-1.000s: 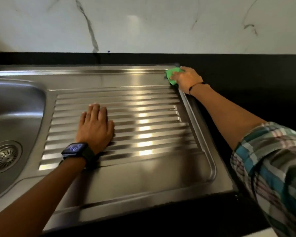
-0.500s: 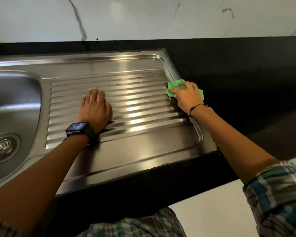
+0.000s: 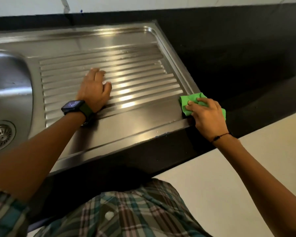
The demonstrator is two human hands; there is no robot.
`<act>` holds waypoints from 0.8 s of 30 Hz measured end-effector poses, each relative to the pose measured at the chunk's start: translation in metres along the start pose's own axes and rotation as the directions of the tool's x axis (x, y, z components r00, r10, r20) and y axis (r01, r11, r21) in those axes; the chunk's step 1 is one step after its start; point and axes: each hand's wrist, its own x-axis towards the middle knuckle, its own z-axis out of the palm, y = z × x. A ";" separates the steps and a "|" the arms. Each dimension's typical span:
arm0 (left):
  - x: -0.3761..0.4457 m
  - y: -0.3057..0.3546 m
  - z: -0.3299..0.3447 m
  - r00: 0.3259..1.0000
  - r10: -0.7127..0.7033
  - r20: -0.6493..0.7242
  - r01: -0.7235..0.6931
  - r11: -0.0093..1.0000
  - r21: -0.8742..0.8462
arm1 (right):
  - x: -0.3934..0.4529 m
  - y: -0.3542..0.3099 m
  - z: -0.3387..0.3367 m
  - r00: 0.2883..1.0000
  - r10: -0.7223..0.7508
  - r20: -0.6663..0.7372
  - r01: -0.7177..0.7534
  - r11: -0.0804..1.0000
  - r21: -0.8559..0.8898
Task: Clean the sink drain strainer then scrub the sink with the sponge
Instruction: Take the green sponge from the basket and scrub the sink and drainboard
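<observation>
Green crumpled sponge (image 3: pixel 189 102) is sitting at the ribbed steel drainboard's (image 3: pixel 109 65) near right corner, your right hand (image 3: pixel 207 117) pinching it; left hand (image 3: pixel 94 89) flat, fingers straight. Overshooting risks slipping off the edge.

A black desk (image 3: pixel 237 53) runs along a white marble-veined wall (image 3: pixel 143 4). Below its front edge lies pale floor (image 3: pixel 220 177). A dark smartwatch (image 3: pixel 73 106) with a lit face, a thin black wrist cord (image 3: pixel 220 136) and a plaid shirt (image 3: pixel 126 212) are in view.
</observation>
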 end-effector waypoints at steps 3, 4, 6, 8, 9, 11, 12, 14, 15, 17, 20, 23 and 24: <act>-0.018 0.001 -0.004 0.996 0.058 0.060 -0.049 0.988 -0.149 | -0.010 -0.005 0.006 0.998 0.033 0.057 -0.033 0.999 0.008; -0.026 0.001 -0.005 0.994 0.079 0.078 -0.063 0.980 -0.189 | -0.014 -0.010 0.008 0.998 0.035 0.060 -0.036 0.999 0.014; -0.045 0.000 -0.007 0.984 0.117 0.132 -0.085 0.970 -0.226 | -0.021 -0.024 0.010 0.999 0.034 0.033 -0.035 0.999 0.039; -0.064 -0.002 -0.009 0.972 0.145 0.183 -0.102 0.968 -0.230 | -0.026 -0.044 0.010 1.000 0.015 0.004 -0.015 0.997 0.080; -0.072 -0.002 -0.010 0.969 0.157 0.193 -0.110 0.966 -0.233 | -0.028 -0.058 0.009 1.000 -0.002 0.007 0.001 0.995 0.104; -0.085 -0.001 -0.011 0.968 0.163 0.192 -0.118 0.967 -0.228 | -0.033 -0.096 0.010 0.997 -0.074 0.014 0.070 0.985 0.159; -0.091 0.001 -0.011 0.972 0.156 0.177 -0.116 0.969 -0.218 | -0.036 -0.120 0.014 0.992 -0.129 0.006 0.126 0.975 0.185; -0.103 0.003 -0.012 0.980 0.143 0.137 -0.113 0.973 -0.202 | -0.044 -0.170 0.021 0.968 -0.251 -0.010 0.246 0.940 0.234; -0.108 0.003 -0.014 0.983 0.136 0.123 -0.110 0.974 -0.200 | -0.046 -0.190 0.024 0.953 -0.304 -0.009 0.296 0.919 0.262; -0.118 0.001 -0.022 0.987 0.117 0.106 -0.096 0.977 -0.189 | -0.047 -0.204 0.027 0.922 -0.386 0.002 0.371 0.889 0.269; -0.135 -0.007 -0.029 0.989 0.097 0.108 -0.086 0.991 -0.105 | -0.039 -0.181 0.024 0.867 -0.473 0.156 0.437 0.873 0.216; -0.146 -0.012 -0.033 0.987 0.112 0.114 -0.111 0.994 -0.019 | -0.030 -0.143 0.017 0.881 -0.441 0.174 0.410 0.893 0.187; -0.148 -0.013 -0.034 0.988 0.109 0.105 -0.108 0.994 -0.016 | -0.026 -0.125 0.014 0.900 -0.402 0.166 0.375 0.911 0.173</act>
